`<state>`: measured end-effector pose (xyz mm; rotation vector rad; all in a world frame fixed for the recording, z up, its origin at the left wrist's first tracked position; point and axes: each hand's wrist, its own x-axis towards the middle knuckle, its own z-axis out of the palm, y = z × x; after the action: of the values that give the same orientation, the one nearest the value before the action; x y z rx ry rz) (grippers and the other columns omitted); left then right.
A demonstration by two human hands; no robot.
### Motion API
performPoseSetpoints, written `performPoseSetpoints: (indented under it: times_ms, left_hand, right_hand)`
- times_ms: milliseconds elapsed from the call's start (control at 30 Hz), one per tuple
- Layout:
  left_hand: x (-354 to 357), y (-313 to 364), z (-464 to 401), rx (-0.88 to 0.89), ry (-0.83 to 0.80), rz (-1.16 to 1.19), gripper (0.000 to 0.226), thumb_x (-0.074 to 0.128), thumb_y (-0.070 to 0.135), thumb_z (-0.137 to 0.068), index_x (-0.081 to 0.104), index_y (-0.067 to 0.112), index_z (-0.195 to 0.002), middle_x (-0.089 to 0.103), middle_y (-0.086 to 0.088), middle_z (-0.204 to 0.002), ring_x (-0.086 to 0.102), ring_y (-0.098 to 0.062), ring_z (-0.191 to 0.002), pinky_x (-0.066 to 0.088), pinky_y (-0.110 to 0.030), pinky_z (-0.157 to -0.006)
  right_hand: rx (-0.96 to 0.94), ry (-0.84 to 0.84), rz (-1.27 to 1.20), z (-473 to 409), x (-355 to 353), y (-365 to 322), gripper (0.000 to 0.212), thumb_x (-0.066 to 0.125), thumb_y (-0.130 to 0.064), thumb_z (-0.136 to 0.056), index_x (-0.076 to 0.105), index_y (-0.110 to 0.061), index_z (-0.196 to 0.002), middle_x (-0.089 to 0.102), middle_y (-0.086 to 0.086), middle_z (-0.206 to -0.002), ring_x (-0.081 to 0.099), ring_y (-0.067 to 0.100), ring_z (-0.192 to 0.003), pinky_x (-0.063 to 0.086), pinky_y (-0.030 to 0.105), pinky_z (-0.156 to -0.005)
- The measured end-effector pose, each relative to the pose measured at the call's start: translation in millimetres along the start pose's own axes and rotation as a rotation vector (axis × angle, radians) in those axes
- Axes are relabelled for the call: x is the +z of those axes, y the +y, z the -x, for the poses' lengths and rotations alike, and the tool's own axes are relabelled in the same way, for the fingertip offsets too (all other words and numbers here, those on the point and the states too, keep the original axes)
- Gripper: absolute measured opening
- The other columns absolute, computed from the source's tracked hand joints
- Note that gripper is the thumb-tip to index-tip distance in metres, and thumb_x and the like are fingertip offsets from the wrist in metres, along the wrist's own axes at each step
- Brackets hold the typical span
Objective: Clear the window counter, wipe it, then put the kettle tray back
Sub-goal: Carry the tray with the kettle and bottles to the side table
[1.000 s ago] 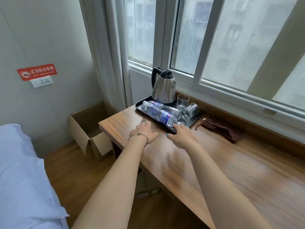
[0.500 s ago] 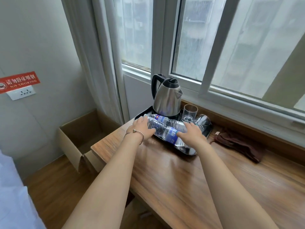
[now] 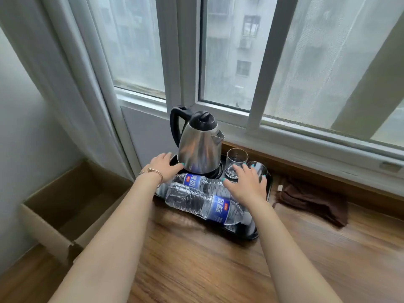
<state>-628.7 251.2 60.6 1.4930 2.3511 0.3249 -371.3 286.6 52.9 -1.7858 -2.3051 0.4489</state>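
Black kettle tray (image 3: 253, 234) sits on the wooden bench (image 3: 196, 265) under the window. Left hand (image 3: 162, 166) at the tray's far-left edge, fingers (image 3: 175, 167) straight, tips beside the steel kettle (image 3: 200, 147); contact unclear. Right hand (image 3: 247, 185) spread flat over the tray's right side, fingers loose, gripping nothing, just short of two glasses (image 3: 236, 159). Two water bottles (image 3: 207, 206) lie between and nearer than both hands. Brown cloth (image 3: 312, 202) right of the right hand. Bare bench nearer; bench edge left, open cardboard box (image 3: 65, 206) below it.
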Motion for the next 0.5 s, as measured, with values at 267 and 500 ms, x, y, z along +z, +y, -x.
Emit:
performPoseSetpoints:
  times_ms: [267, 500]
  left_hand:
    - [6, -37, -38, 0.193, -0.149, 0.07, 0.107, 0.034, 0.095, -0.058, 0.036, 0.033, -0.145, 0.041, -0.001, -0.147, 0.034, -0.021, -0.136, 0.03, -0.047, -0.112]
    - [13, -64, -53, 0.441, -0.105, 0.057, 0.1, 0.027, 0.091, -0.067, 0.032, 0.032, -0.148, 0.045, 0.001, -0.146, 0.029, -0.019, -0.141, 0.031, -0.043, -0.111]
  right_hand:
    - [0.126, 0.101, -0.108, 9, 12, 3, 0.066, 0.05, -0.059, -0.091, 0.03, -0.036, -0.15, 0.015, -0.002, -0.162, 0.006, 0.015, -0.15, 0.004, 0.05, -0.12]
    - [0.298, 0.329, -0.409, 22, 20, 8, 0.058, 0.067, -0.048, -0.085, 0.048, -0.039, -0.139, 0.019, -0.002, -0.162, 0.015, 0.018, -0.148, 0.011, 0.051, -0.12]
